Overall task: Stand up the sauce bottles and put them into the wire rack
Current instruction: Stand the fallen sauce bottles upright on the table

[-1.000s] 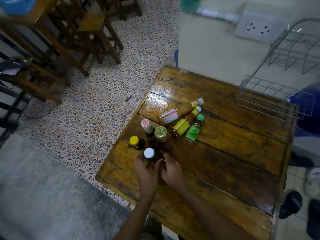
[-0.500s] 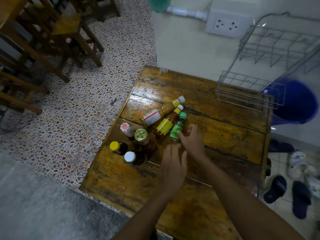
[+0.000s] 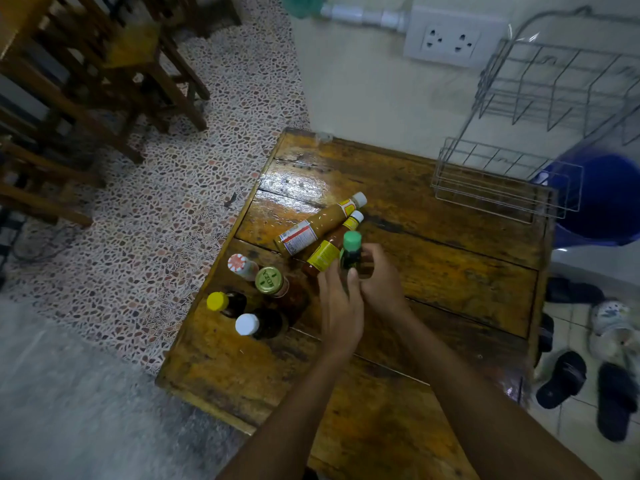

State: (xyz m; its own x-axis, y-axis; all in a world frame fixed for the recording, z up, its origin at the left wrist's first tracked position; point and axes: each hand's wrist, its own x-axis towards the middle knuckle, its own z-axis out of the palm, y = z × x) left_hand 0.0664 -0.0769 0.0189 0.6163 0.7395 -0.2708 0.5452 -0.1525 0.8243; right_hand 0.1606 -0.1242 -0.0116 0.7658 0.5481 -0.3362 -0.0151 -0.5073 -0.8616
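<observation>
Wooden planks, glossy and stained, make up the table (image 3: 433, 296) that fills the head camera's view, set against a pale wall with a white socket (image 3: 450, 38). To the left lies a speckled terrazzo floor with wooden chairs (image 3: 114, 74); to the right a blue bucket (image 3: 609, 199) and dark sandals (image 3: 588, 393) sit on the floor.

At the table's far right corner stands the wire rack (image 3: 502, 188), well apart from the bottles; nothing can be seen in its lower basket.

Near the middle of the table, the right hand (image 3: 381, 282) curls its fingers round a small green-capped bottle (image 3: 351, 249), which stands roughly upright. The left hand (image 3: 341, 310) lies just beside it with fingers fairly straight and close together, the fingertips reaching to the bottle's base; whether they press on it cannot be told.

Just beyond the hands, two bottles lie on their sides, touching along their length: one with a yellow label (image 3: 329, 251) and one with a red-and-white label (image 3: 311, 230), both caps pointing to the far right.

Near the table's left edge four bottles stand upright in a tight cluster: a red-and-white cap (image 3: 237, 263), a gold lid (image 3: 268, 280), a yellow cap (image 3: 216, 301) and a white cap (image 3: 247, 324).
</observation>
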